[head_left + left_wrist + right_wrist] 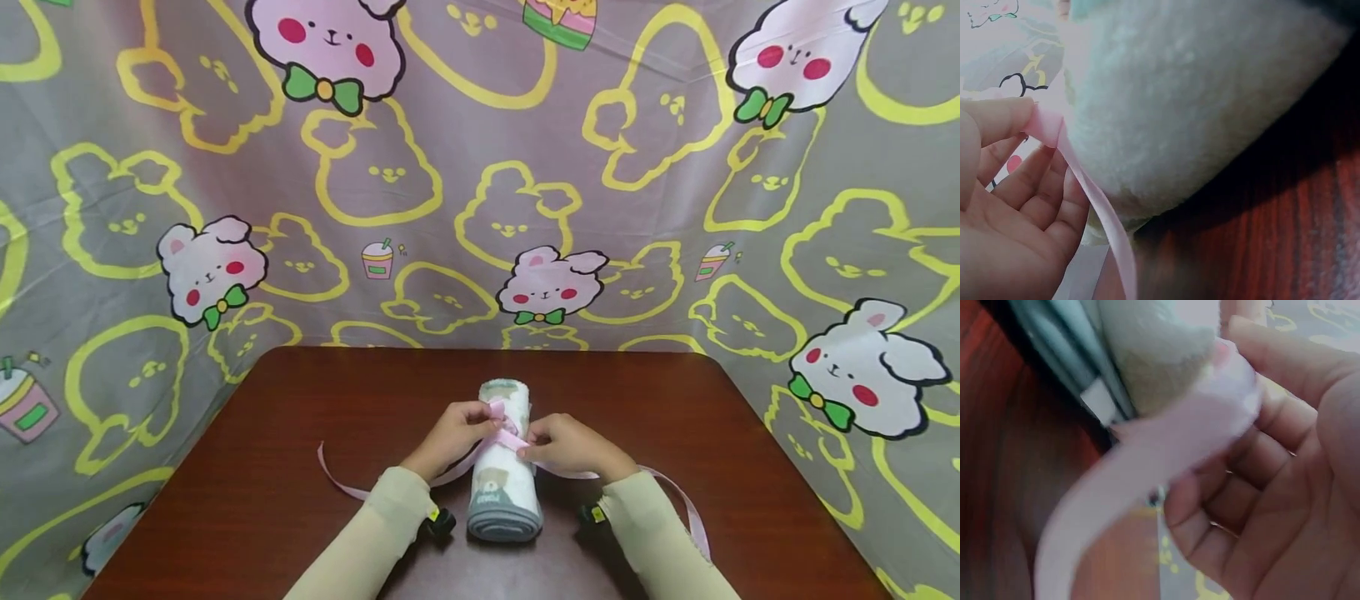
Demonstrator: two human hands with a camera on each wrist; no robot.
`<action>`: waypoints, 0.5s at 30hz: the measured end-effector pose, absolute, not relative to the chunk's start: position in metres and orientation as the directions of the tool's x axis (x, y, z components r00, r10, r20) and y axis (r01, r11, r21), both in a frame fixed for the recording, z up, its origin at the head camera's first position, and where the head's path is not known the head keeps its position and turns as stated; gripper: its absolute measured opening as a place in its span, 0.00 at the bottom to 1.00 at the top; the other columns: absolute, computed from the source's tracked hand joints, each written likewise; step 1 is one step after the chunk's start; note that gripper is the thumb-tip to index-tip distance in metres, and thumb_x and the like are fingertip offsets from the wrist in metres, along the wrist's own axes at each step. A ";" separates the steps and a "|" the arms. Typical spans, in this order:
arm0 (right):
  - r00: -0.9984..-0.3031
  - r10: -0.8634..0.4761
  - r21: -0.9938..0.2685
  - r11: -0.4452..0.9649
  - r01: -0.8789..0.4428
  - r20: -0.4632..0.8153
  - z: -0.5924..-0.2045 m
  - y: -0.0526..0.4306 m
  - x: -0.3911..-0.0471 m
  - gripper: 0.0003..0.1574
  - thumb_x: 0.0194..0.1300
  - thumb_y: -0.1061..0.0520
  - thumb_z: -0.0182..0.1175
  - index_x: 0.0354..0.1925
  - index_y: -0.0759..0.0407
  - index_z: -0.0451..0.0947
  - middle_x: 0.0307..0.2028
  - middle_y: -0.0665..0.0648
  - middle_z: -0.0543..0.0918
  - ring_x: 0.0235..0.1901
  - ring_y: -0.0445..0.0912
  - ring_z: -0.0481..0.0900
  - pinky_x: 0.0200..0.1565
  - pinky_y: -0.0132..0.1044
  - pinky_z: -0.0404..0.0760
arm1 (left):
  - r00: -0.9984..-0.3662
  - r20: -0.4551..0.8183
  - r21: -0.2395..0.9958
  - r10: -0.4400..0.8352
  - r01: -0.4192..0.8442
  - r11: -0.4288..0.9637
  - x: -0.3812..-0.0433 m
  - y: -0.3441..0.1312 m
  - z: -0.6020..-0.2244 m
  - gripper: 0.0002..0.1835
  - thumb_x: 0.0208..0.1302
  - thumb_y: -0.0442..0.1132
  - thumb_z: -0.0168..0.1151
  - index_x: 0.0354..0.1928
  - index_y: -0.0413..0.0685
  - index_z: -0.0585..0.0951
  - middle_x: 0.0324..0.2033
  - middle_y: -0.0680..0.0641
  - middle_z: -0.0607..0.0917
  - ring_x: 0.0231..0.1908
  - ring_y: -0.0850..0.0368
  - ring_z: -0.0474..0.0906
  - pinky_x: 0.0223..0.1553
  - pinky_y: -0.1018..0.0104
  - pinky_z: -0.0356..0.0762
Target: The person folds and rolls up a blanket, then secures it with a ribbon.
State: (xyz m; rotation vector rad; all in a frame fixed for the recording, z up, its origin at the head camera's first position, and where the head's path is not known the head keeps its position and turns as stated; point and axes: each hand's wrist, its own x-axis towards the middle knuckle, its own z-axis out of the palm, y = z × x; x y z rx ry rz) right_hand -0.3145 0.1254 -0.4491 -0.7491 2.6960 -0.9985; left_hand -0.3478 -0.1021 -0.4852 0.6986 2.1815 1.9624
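A rolled towel [506,492], white with grey-green ends and a bear print, lies lengthwise in the middle of the table. Pink ribbon [512,442] goes across its upper half, with loops gathered on top. On the roll's left side, my left hand [453,433] pinches a fold of the ribbon between thumb and fingertips. From the right, my right hand [566,442] pinches another part of it. Close up in the right wrist view, the ribbon [1141,456] bends over the fingers beside the towel [1160,362]. In the left wrist view, a strip [1104,212] hangs below the fingers.
One ribbon tail [337,479] trails left over the dark wooden table [360,383]; another tail [693,517] curves past the right forearm. A white tag [1099,401] sticks out from the towel's layers. Behind the table hangs a grey patterned cloth [450,125].
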 end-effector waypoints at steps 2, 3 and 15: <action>-0.848 -0.530 -0.650 0.644 -0.404 0.003 -0.446 0.128 -0.313 0.14 0.62 0.48 0.67 0.23 0.49 0.77 0.17 0.43 0.71 0.20 0.38 0.69 0.22 0.33 0.68 | -0.888 0.208 0.967 0.410 0.251 0.052 -0.347 -0.102 -0.486 0.06 0.62 0.35 0.67 0.39 0.41 0.85 0.34 0.49 0.85 0.37 0.58 0.76 0.37 0.67 0.76; -0.847 -0.532 -0.644 0.647 -0.407 0.000 -0.446 0.128 -0.313 0.14 0.62 0.48 0.67 0.23 0.48 0.77 0.17 0.43 0.71 0.20 0.38 0.69 0.22 0.33 0.69 | -0.890 0.201 0.969 0.410 0.242 0.050 -0.347 -0.102 -0.485 0.06 0.62 0.35 0.67 0.39 0.41 0.86 0.34 0.49 0.85 0.37 0.58 0.76 0.37 0.68 0.75; -0.879 -0.467 -0.581 0.691 -0.430 0.095 -0.441 0.107 -0.303 0.09 0.62 0.53 0.68 0.26 0.47 0.79 0.19 0.41 0.76 0.21 0.37 0.72 0.23 0.34 0.73 | -0.892 0.198 0.965 0.407 0.251 0.079 -0.343 -0.102 -0.480 0.05 0.62 0.33 0.66 0.39 0.39 0.85 0.34 0.48 0.84 0.36 0.60 0.75 0.36 0.67 0.76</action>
